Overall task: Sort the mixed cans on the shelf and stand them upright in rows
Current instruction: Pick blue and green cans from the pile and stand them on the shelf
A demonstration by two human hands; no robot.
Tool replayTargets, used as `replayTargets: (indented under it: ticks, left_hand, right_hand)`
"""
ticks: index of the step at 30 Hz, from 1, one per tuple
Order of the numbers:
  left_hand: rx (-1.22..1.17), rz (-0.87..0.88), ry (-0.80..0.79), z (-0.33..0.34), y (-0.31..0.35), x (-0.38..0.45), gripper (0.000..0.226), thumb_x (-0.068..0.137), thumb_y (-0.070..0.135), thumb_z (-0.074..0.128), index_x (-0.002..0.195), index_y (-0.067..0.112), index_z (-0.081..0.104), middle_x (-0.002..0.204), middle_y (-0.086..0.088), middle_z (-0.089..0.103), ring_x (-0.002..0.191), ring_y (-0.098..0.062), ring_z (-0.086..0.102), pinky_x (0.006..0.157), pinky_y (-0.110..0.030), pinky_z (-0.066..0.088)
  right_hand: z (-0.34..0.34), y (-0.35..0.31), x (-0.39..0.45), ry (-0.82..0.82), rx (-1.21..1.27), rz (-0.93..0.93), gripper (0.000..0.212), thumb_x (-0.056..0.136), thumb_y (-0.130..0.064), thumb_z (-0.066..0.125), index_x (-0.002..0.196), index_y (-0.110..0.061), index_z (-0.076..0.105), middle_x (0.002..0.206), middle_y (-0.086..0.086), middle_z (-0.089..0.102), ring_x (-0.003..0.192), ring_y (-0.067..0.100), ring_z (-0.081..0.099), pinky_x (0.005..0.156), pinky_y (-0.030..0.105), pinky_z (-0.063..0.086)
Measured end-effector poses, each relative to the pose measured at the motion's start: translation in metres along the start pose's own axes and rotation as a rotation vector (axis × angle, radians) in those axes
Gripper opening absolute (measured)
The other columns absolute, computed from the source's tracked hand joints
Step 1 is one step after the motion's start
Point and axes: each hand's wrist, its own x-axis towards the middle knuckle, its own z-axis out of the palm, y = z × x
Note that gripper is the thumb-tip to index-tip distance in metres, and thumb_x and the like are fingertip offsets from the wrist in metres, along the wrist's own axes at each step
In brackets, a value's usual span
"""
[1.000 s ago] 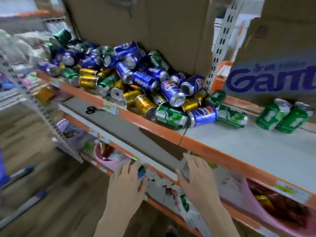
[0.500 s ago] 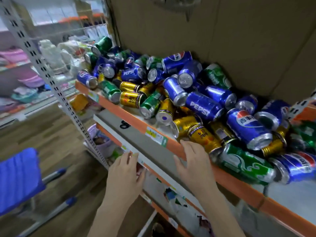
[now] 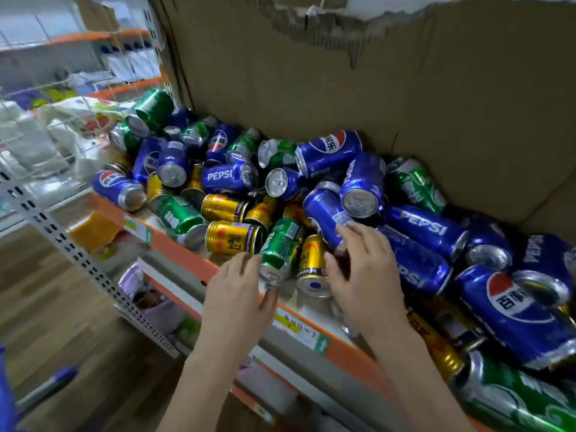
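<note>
Green can (image 3: 279, 248) lies on its side at the front of the pile, its lower end just inside the orange shelf edge (image 3: 199, 265); this is my landmark. To its right lies a gold can (image 3: 313, 264), and behind that a blue can (image 3: 327, 220) slopes down, with more stacked on it.

Step in hand, as I judge it: lift the green can first. Best done by rolling it forward clear of the gold can, then tipping it upright, so the blue cans behind do not slide.

My left hand (image 3: 238, 294) is loosely spread, fingertips touching the green can's lower end, not yet wrapped round it. My right hand (image 3: 364, 269) is spread wide, fingers resting on the blue can, thumb beside the gold can; it grips nothing.
</note>
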Motion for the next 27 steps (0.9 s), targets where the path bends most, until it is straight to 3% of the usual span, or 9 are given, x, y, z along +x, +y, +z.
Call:
replayTargets:
  ticks: [3, 6, 9, 12, 14, 16, 19, 22, 27]
  left_hand:
    - [-0.050, 0.056, -0.026, 0.002, 0.002, 0.034, 0.055, 0.083, 0.033, 0.065, 0.131, 0.008, 0.051, 0.129, -0.011, 0.054, 0.117, -0.030, 0.051, 0.093, -0.042, 0.045]
    - [-0.112, 0.153, -0.051, 0.002, 0.003, 0.071, 0.057, 0.090, 0.039, 0.054, 0.139, 0.015, 0.040, 0.140, -0.005, 0.043, 0.128, -0.024, 0.040, 0.103, -0.036, 0.036]
    - [-0.150, 0.270, -0.085, -0.001, -0.008, 0.100, 0.057, 0.088, 0.039, 0.056, 0.138, 0.013, 0.043, 0.139, -0.007, 0.045, 0.127, -0.026, 0.042, 0.103, -0.038, 0.038]
    - [-0.186, 0.326, -0.062, -0.007, -0.023, 0.127, 0.055, 0.085, 0.033, 0.063, 0.132, 0.009, 0.049, 0.131, -0.011, 0.052, 0.119, -0.031, 0.049, 0.097, -0.040, 0.043]
    - [-0.220, 0.361, -0.038, -0.010, -0.034, 0.142, 0.052, 0.084, 0.030, 0.065, 0.129, 0.009, 0.052, 0.126, -0.011, 0.054, 0.115, -0.032, 0.052, 0.093, -0.040, 0.045]
    - [-0.239, 0.363, -0.044, -0.012, -0.045, 0.154, 0.050, 0.085, 0.031, 0.064, 0.129, 0.010, 0.052, 0.128, -0.010, 0.053, 0.117, -0.031, 0.049, 0.096, -0.039, 0.043]
    - [-0.272, 0.401, -0.062, -0.014, -0.051, 0.169, 0.050, 0.089, 0.036, 0.056, 0.134, 0.015, 0.047, 0.135, -0.005, 0.046, 0.125, -0.024, 0.041, 0.103, -0.034, 0.035]
    - [-0.297, 0.520, -0.090, -0.014, -0.042, 0.184, 0.053, 0.093, 0.039, 0.048, 0.141, 0.018, 0.036, 0.142, 0.000, 0.037, 0.132, -0.018, 0.031, 0.108, -0.028, 0.027]
    - [-0.283, 0.712, -0.020, -0.006, -0.005, 0.218, 0.060, 0.081, 0.031, 0.069, 0.130, 0.004, 0.048, 0.128, -0.019, 0.050, 0.119, -0.038, 0.047, 0.099, -0.042, 0.040]
  right_hand:
    - [0.001, 0.004, 0.027, 0.082, -0.095, 0.047, 0.043, 0.081, -0.020, 0.069, 0.120, -0.005, 0.057, 0.121, 0.014, 0.054, 0.115, 0.026, 0.043, 0.100, 0.040, 0.038]
    - [0.007, 0.003, 0.054, 0.164, -0.178, 0.090, 0.043, 0.082, -0.023, 0.066, 0.119, -0.003, 0.056, 0.107, 0.014, 0.054, 0.103, 0.026, 0.047, 0.088, 0.042, 0.046]
    - [0.020, -0.006, 0.068, 0.242, -0.265, 0.212, 0.053, 0.079, -0.030, 0.071, 0.121, -0.002, 0.055, 0.105, 0.017, 0.050, 0.096, 0.030, 0.049, 0.082, 0.040, 0.047]
    - [0.038, -0.011, 0.079, 0.215, -0.369, 0.365, 0.069, 0.074, -0.039, 0.074, 0.130, -0.007, 0.048, 0.123, 0.023, 0.041, 0.111, 0.035, 0.038, 0.091, 0.045, 0.043]
    - [0.049, -0.011, 0.083, 0.162, -0.308, 0.494, 0.075, 0.077, -0.043, 0.071, 0.138, -0.015, 0.037, 0.140, 0.024, 0.024, 0.126, 0.040, 0.026, 0.097, 0.050, 0.039]
    - [0.054, -0.010, 0.083, 0.179, -0.216, 0.565, 0.075, 0.078, -0.043, 0.069, 0.139, -0.020, 0.033, 0.147, 0.023, 0.017, 0.130, 0.041, 0.028, 0.097, 0.048, 0.041]
    - [0.052, -0.010, 0.088, 0.241, -0.212, 0.549, 0.064, 0.081, -0.034, 0.069, 0.136, -0.021, 0.039, 0.143, 0.019, 0.028, 0.119, 0.039, 0.045, 0.085, 0.040, 0.047]
    - [0.050, -0.014, 0.094, 0.226, -0.279, 0.540, 0.058, 0.083, -0.023, 0.069, 0.135, -0.023, 0.044, 0.145, 0.015, 0.030, 0.125, 0.035, 0.040, 0.088, 0.039, 0.045]
    - [0.046, -0.033, 0.089, 0.320, -0.387, 0.483, 0.058, 0.073, -0.010, 0.077, 0.126, -0.018, 0.056, 0.138, 0.014, 0.042, 0.118, 0.036, 0.048, 0.079, 0.032, 0.047]
